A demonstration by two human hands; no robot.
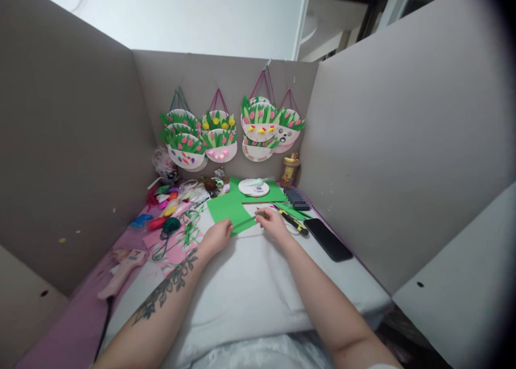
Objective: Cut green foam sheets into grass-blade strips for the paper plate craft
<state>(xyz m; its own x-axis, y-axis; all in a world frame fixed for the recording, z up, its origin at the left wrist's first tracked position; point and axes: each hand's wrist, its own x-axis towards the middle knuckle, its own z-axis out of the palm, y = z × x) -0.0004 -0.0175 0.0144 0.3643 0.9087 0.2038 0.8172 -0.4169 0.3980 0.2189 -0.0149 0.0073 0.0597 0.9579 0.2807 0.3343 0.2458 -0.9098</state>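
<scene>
A narrow green paper strip (244,222) is stretched between my two hands, low over the table. My left hand (217,236) is closed on its near left end. At the other end, my right hand (273,225) pinches it with thumb and fingertips. Green paper sheets (226,210) lie just beyond and beneath the strip. A yellow-and-black utility knife (296,223) rests right of my right hand. Left of my left hand are pink paper scraps (177,253) and loose green cuttings (190,230).
A white paper plate (244,187) sits behind the sheets. On the right lie a black phone (328,240) and a blurred dark item (297,199). Coloured clay packets (157,223), dark green yarn (171,225) and a pink glue gun (123,275) are left. Decorated plates (187,159) hang behind.
</scene>
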